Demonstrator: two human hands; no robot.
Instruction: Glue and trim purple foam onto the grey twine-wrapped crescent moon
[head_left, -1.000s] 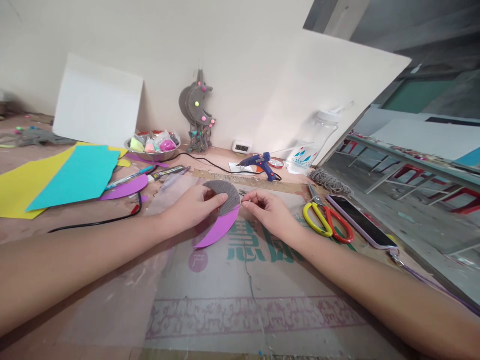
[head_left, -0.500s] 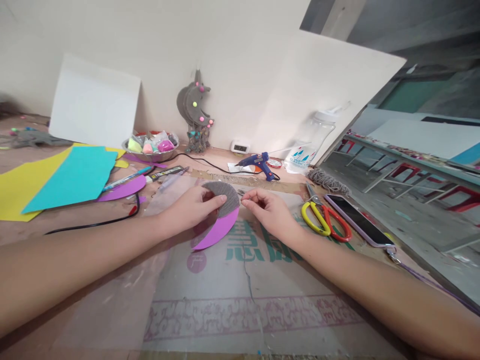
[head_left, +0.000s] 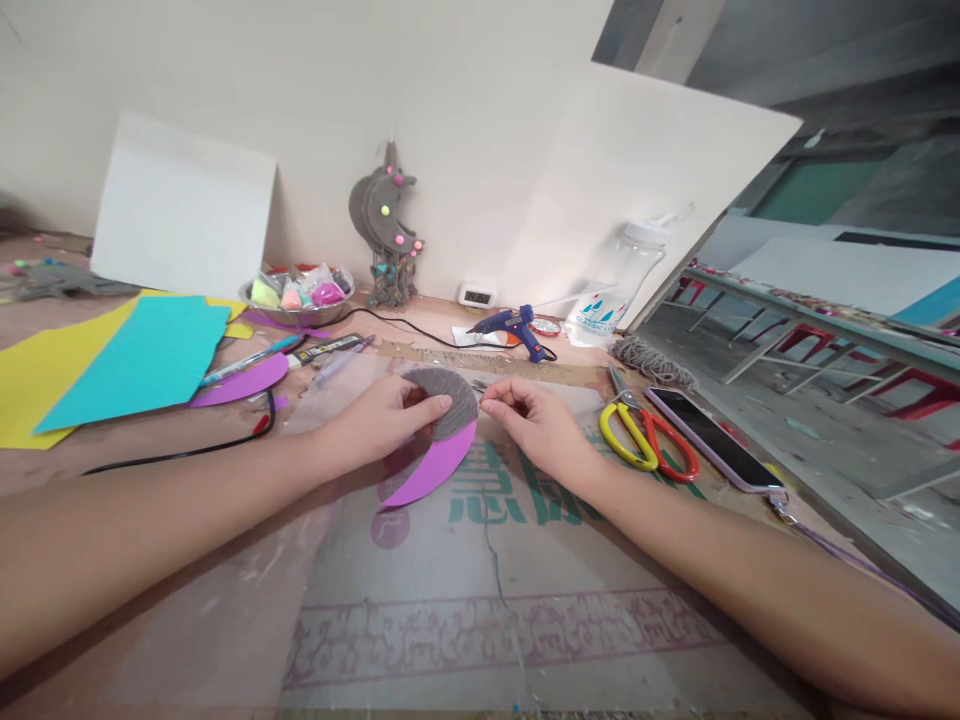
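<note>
My left hand [head_left: 386, 415] is closed on a purple crescent [head_left: 435, 468], thumb on top and fingers behind. The upper part of this crescent is covered with grey yarn [head_left: 452, 395] in close rows; its lower tip is bare and points down to the left. My right hand [head_left: 529, 415] pinches at the crescent's right edge, thumb against forefinger, on what looks like the grey yarn's working end, mostly hidden by the fingertips. A thin grey strand [head_left: 493, 560] runs down the plastic-covered surface below the hands.
Scissors [head_left: 645, 440] and a phone [head_left: 712, 440] lie right, near a yarn bundle [head_left: 652, 362]. Behind are a blue glue gun [head_left: 517, 325], a bottle [head_left: 619, 285], a decorated moon [head_left: 386, 225] and a bowl [head_left: 296, 312]. Coloured sheets [head_left: 135, 365] lie left, near a black cable [head_left: 180, 457].
The whole view has shifted slightly. Both hands keep nearly the same hold, and the crescent's lower tip is tilted a little further down.
</note>
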